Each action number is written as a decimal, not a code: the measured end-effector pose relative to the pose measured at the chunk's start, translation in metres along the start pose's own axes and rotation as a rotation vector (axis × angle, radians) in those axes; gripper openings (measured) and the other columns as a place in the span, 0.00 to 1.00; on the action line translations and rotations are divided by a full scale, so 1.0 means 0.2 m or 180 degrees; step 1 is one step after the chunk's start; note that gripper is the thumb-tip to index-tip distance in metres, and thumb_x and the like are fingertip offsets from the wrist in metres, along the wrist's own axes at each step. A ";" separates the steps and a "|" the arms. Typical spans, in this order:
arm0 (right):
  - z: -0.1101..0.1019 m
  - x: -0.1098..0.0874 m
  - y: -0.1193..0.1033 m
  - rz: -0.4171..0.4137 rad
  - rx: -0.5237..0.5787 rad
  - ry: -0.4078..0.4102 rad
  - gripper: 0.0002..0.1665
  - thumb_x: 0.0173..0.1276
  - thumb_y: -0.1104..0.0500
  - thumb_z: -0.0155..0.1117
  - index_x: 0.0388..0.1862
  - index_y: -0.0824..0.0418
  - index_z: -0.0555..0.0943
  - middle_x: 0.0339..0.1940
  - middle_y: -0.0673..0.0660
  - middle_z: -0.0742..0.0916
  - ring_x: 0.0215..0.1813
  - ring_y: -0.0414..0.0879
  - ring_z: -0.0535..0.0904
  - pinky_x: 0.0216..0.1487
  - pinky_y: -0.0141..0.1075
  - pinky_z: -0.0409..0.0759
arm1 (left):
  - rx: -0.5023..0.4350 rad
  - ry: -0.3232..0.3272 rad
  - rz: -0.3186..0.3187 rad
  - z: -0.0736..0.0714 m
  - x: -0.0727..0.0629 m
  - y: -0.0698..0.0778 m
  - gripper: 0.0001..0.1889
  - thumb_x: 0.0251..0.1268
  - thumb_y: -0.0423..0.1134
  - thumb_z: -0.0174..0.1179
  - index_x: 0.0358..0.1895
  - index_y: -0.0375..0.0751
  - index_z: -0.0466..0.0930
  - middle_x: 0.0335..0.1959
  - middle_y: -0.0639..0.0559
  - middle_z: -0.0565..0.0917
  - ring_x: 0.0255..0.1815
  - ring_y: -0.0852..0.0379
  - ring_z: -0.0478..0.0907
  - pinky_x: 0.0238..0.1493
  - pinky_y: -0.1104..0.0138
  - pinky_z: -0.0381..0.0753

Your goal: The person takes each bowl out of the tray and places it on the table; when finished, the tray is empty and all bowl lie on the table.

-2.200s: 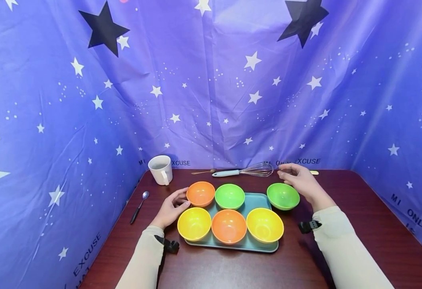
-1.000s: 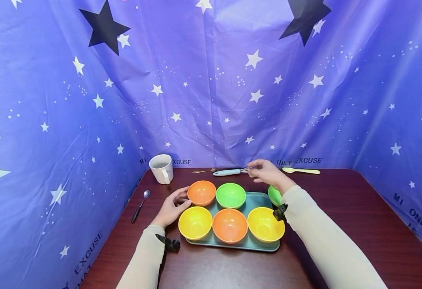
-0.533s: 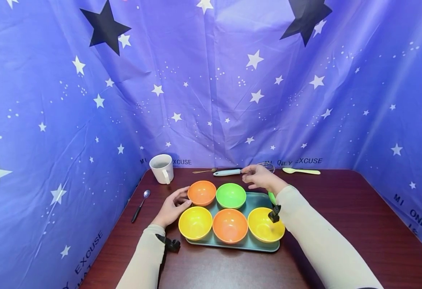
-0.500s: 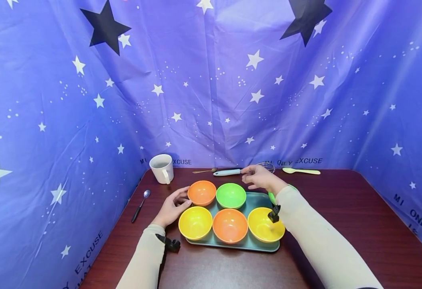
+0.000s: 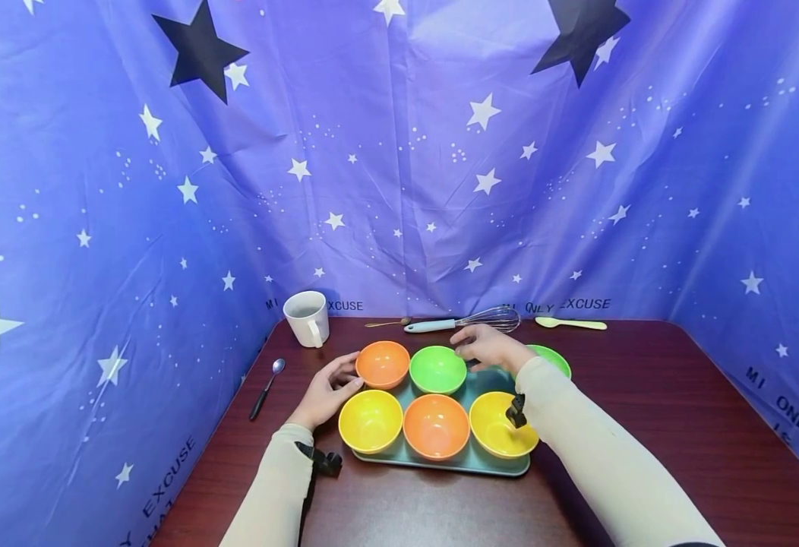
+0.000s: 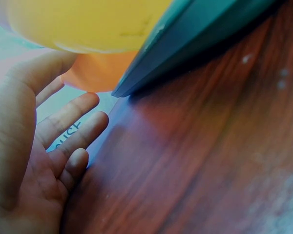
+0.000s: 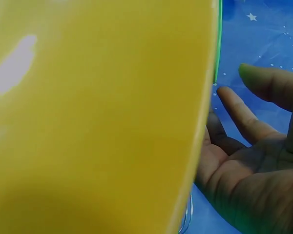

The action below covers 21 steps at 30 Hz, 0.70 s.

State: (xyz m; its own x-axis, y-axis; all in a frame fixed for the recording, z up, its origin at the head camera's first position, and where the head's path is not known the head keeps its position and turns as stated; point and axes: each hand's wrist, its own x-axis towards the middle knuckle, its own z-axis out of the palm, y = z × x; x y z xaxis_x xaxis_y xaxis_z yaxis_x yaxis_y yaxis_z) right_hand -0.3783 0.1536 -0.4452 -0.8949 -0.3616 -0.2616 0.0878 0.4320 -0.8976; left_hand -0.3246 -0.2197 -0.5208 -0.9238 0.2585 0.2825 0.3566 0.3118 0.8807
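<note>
My left hand (image 5: 326, 389) lies at the left side of the far orange bowl (image 5: 382, 365), fingers relaxed. In the left wrist view that hand (image 6: 41, 190) shows an open palm, the thumb against the yellow bowl (image 6: 88, 24). My right hand (image 5: 490, 347) hovers over the back right of the teal tray (image 5: 502, 465), its fingertips right at the rim of the green bowl (image 5: 437, 370). Yellow, orange and yellow bowls line the tray's front. Partly hidden by the right arm is another green bowl (image 5: 551, 358). The right wrist view shows thumb and fingers spread, holding nothing.
Along the table's back edge lie a whisk (image 5: 434, 326), a thin small spoon (image 5: 387, 324) and a pale yellow plastic spoon (image 5: 570, 324). A white mug (image 5: 306, 319) stands back left, a black-handled spoon (image 5: 267, 389) in front of it. Starry curtains enclose the table.
My right hand has come from above the right green bowl, leftward past the whisk, then down towards the green bowl on the tray. The left hand has kept its place.
</note>
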 end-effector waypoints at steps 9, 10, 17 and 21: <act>0.02 0.01 0.02 0.0011 -0.0079 -0.0091 0.24 0.74 0.71 0.58 0.68 0.71 0.76 0.58 0.69 0.80 0.60 0.61 0.79 0.47 0.52 0.87 | -0.0007 0.0001 -0.0015 0.00 0.00 0.00 0.30 0.74 0.34 0.66 0.76 0.36 0.70 0.60 0.35 0.84 0.53 0.37 0.81 0.53 0.53 0.78; 0.02 0.01 0.02 0.0008 -0.0082 -0.0100 0.24 0.74 0.71 0.58 0.68 0.71 0.75 0.58 0.69 0.80 0.59 0.60 0.79 0.46 0.51 0.87 | -0.0005 0.0001 -0.0022 0.00 0.00 0.00 0.30 0.74 0.35 0.66 0.76 0.36 0.70 0.60 0.35 0.84 0.53 0.37 0.81 0.53 0.54 0.78; 0.04 0.01 0.02 0.0061 0.0014 -0.0153 0.26 0.74 0.73 0.55 0.71 0.71 0.73 0.58 0.70 0.80 0.60 0.61 0.78 0.44 0.51 0.88 | 0.0026 0.0019 -0.0029 0.00 0.00 -0.01 0.30 0.74 0.35 0.67 0.76 0.37 0.70 0.60 0.35 0.84 0.53 0.37 0.81 0.54 0.50 0.78; 0.04 0.01 0.04 0.0102 0.0080 -0.0179 0.28 0.75 0.73 0.54 0.73 0.71 0.72 0.60 0.71 0.80 0.63 0.63 0.77 0.44 0.51 0.88 | 0.0036 0.0033 -0.0019 0.01 0.00 -0.01 0.30 0.74 0.35 0.67 0.76 0.37 0.71 0.59 0.35 0.84 0.53 0.36 0.81 0.54 0.49 0.78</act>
State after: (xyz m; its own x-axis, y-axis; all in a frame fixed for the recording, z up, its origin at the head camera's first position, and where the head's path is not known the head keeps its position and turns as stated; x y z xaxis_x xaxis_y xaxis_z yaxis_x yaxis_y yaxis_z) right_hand -0.3755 0.1493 -0.4549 -0.8654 -0.3941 -0.3093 0.1277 0.4235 -0.8969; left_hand -0.3254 -0.2190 -0.5234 -0.9273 0.2472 0.2812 0.3525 0.3235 0.8781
